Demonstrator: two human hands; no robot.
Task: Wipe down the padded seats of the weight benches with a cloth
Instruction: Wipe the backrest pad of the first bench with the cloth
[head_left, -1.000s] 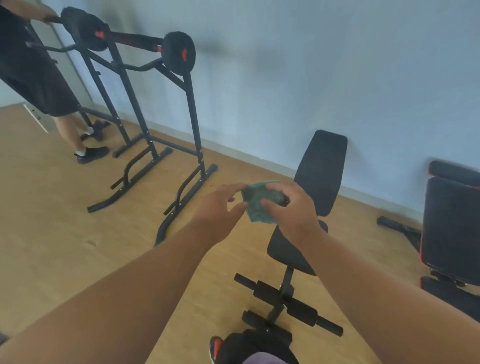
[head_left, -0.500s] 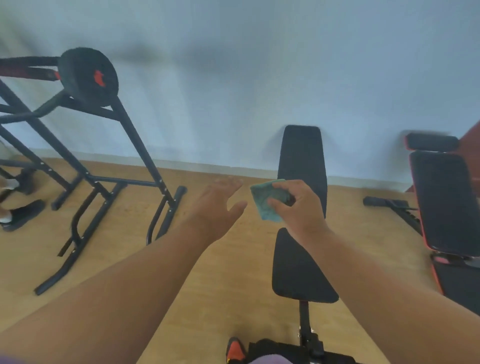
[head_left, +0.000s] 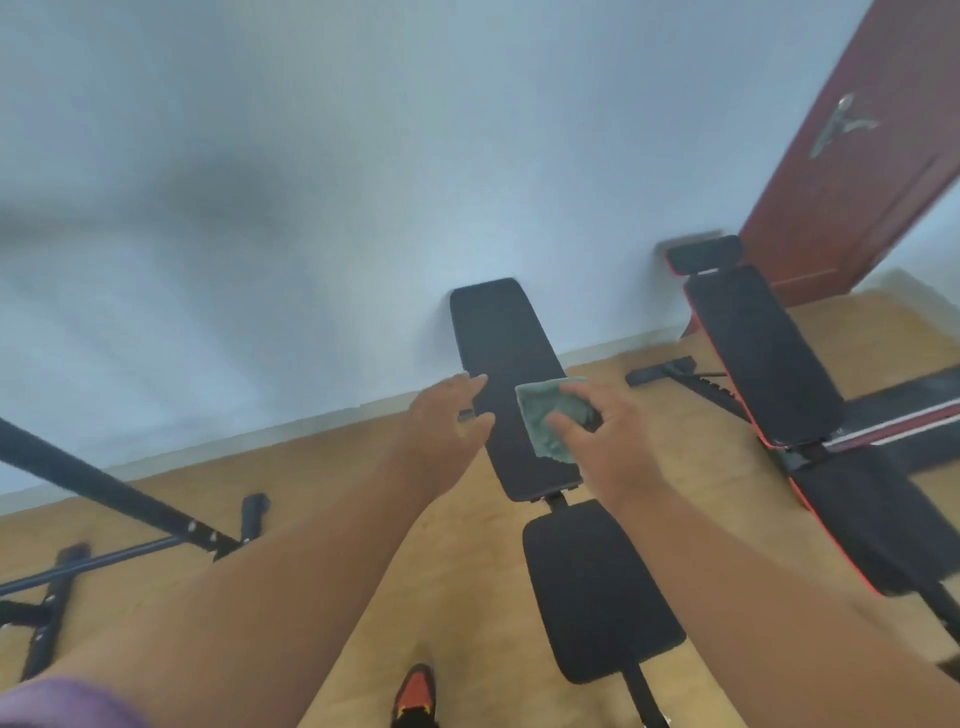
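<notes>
The right hand (head_left: 605, 441) is pinching a folded green cloth (head_left: 551, 421) between thumb and curled fingers, holding it over the raised back pad (head_left: 506, 374) of the middle black bench, whose long axis is running away from the person toward the wall, with the seat pad (head_left: 592, 582) lying nearer and below the grip. The left hand (head_left: 441, 423) is hovering just beside the pad's left edge, fingers loosely spread and holding nothing — touching or not, I cannot tell. A second bench (head_left: 769, 358) is standing well apart to the right, so the right hand is the nearer one for it.
</notes>
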